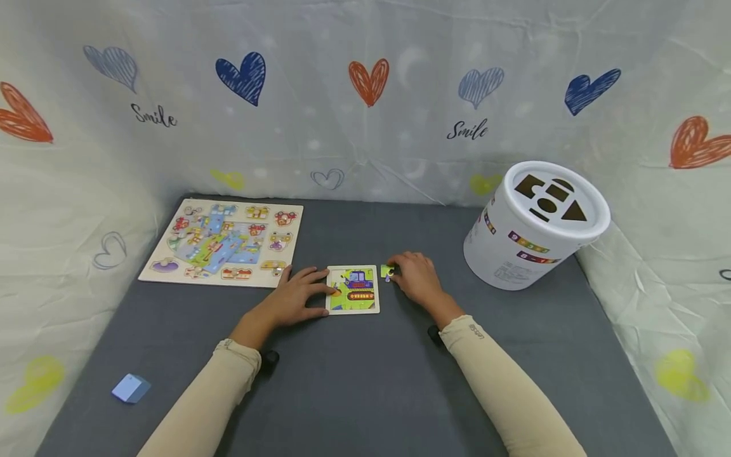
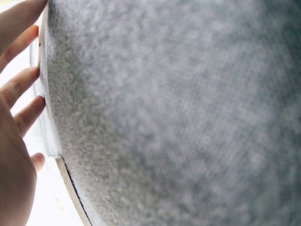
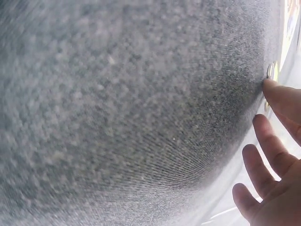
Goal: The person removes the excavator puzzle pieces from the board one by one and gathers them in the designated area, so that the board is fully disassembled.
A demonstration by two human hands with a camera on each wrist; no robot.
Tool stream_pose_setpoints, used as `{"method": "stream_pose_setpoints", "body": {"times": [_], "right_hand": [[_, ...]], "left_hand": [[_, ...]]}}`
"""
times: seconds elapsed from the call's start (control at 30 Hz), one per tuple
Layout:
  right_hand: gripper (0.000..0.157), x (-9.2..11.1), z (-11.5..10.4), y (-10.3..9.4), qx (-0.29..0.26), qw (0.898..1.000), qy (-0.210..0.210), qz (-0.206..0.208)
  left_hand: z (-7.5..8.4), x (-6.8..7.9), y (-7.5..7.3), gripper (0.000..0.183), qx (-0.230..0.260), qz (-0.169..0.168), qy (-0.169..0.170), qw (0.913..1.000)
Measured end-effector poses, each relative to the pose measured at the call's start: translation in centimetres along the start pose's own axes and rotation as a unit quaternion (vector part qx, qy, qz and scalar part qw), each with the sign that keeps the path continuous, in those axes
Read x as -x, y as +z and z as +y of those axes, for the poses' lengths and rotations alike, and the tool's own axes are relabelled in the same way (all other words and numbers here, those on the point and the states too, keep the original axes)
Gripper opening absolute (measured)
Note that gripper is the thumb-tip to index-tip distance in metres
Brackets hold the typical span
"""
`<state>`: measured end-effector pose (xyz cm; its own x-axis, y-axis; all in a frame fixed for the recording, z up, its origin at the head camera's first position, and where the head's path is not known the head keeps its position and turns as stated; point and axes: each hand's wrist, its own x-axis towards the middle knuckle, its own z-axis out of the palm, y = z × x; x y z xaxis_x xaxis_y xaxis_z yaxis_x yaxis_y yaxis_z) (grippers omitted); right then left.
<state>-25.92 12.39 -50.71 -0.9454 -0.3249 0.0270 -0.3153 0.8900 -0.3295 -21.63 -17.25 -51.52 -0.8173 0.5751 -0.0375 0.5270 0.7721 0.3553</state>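
A small square jigsaw puzzle (image 1: 355, 290) with a purple and orange digger-like vehicle lies flat in a pale frame on the grey table. My left hand (image 1: 291, 299) rests at its left edge, fingers spread, with the thumb at the lower left corner and a fingertip on the picture. Just beyond the frame's right side, my right hand (image 1: 418, 277) pinches a small green puzzle piece (image 1: 385, 271) between thumb and finger. The fingers partly cover that piece. In the right wrist view the thumb (image 3: 282, 96) touches the piece's edge, low over the cloth.
A larger wooden board (image 1: 150, 274) with vehicle pictures lies at the back left. At the back right stands a white tub (image 1: 491, 254) with shaped holes in its lid. A blue block (image 1: 131, 388) sits at the front left. A printed curtain (image 1: 365, 146) hangs behind the table.
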Motion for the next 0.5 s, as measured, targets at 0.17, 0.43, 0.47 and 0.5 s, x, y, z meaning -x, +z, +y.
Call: {"method": "stream_pose_setpoints", "body": {"times": [0.17,0.43,0.47,0.5], "right_hand": [[0.029,-0.3,-0.18,0.01,0.004,1.0,0.003,-0.005],[0.031,-0.21,-0.33,-0.25,-0.002,1.0,0.004,-0.011],[0.032,-0.2,-0.3,-0.24,-0.002,1.0,0.005,-0.011],[0.032,-0.2,-0.28,-0.24,-0.003,1.0,0.007,-0.011]], "left_hand": [[-0.21,0.04,-0.03,0.046,0.0,0.0,-0.003,1.0],[-0.31,0.09,-0.05,0.047,0.003,-0.001,-0.002,1.0],[-0.28,0.03,-0.03,0.047,0.003,-0.003,-0.002,1.0],[-0.29,-0.06,0.04,0.047,0.003,-0.006,-0.002,1.0]]}}
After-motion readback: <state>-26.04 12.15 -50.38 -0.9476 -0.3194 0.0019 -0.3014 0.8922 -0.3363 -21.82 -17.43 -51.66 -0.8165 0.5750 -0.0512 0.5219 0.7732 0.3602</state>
